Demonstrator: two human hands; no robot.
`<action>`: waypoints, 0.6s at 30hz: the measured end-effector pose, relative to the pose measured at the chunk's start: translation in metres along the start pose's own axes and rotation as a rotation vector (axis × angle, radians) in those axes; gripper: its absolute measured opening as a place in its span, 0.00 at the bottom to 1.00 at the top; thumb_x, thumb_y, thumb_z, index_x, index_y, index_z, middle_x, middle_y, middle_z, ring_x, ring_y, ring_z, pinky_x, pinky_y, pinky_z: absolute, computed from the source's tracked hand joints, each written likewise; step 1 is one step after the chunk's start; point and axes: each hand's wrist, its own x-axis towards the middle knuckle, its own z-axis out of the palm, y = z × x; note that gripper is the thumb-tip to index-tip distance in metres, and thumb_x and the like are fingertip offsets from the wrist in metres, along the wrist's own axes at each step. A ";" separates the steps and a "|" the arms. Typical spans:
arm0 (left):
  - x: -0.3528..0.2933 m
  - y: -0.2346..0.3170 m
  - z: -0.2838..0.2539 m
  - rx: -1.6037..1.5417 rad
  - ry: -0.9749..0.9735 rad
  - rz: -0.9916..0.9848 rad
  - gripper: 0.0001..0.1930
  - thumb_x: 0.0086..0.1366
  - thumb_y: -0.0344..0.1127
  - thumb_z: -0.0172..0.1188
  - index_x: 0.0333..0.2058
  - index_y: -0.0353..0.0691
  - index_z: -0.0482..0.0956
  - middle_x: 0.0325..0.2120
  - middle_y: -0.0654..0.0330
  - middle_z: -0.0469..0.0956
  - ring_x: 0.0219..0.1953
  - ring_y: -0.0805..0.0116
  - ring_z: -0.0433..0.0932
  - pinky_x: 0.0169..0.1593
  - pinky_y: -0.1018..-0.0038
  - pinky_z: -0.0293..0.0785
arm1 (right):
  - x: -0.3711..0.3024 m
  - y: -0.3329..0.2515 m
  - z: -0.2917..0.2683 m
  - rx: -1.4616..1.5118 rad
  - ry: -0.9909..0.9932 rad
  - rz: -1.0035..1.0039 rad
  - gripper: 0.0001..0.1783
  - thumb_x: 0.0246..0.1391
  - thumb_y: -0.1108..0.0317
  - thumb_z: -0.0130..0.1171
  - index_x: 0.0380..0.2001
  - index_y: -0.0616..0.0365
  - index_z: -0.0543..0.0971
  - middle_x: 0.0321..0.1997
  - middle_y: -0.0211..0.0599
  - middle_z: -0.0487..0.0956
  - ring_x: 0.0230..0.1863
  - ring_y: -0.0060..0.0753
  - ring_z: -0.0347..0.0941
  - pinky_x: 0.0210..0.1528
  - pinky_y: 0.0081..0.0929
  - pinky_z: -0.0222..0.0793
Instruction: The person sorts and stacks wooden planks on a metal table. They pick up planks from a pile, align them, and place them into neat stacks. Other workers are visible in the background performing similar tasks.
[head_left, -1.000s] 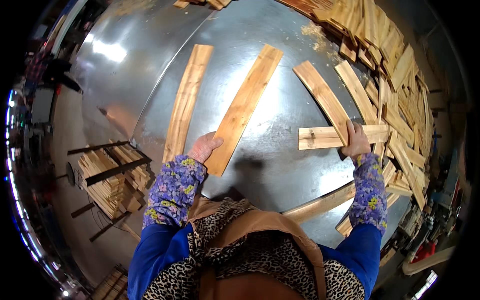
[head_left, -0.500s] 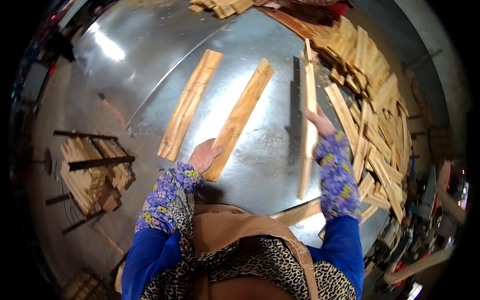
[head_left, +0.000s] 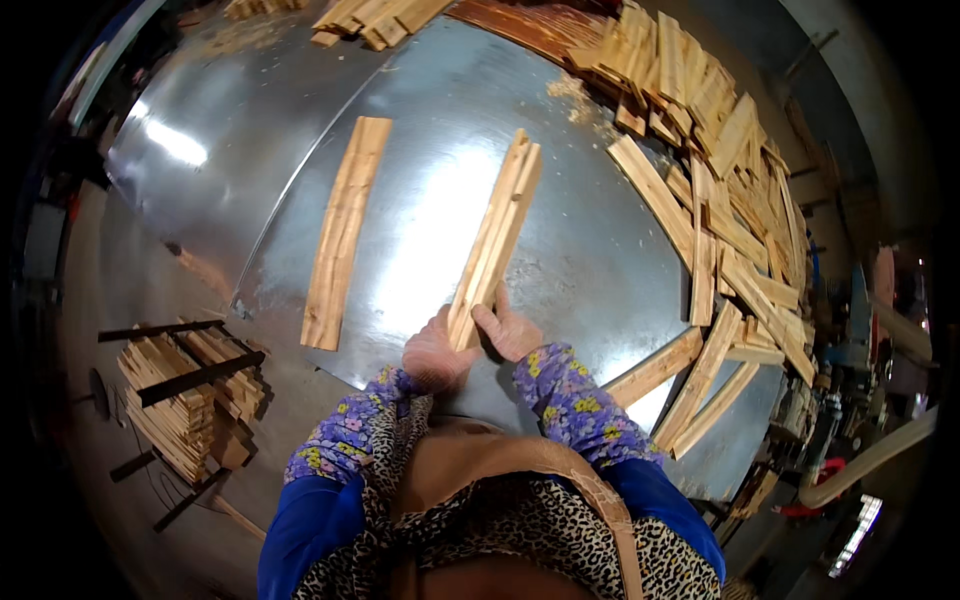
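Both hands hold a pair of wooden boards by their near ends, on edge and face to face, over the metal table. My left hand is closed round the near end from the left. From the right, my right hand grips the same pair, thumb on top. At the far end one board reaches slightly past the other. Left of them a single wooden board lies flat on the table, touched by neither hand.
A loose heap of boards covers the table's right side, with a few boards near its front right edge. More boards lie at the far edge. Left of the table, a rack with dark bars holds stacked boards.
My right hand has brought its board leftward against the one in my left hand. That left board has been turned up from flat onto its edge. The view has shifted somewhat.
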 end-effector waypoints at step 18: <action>0.005 -0.004 0.040 -0.433 -0.018 0.065 0.43 0.64 0.42 0.75 0.75 0.40 0.66 0.55 0.40 0.85 0.56 0.35 0.86 0.59 0.49 0.85 | 0.113 0.156 -0.382 -0.716 0.429 0.399 0.57 0.53 0.53 0.71 0.84 0.47 0.60 0.77 0.55 0.74 0.78 0.58 0.71 0.77 0.47 0.70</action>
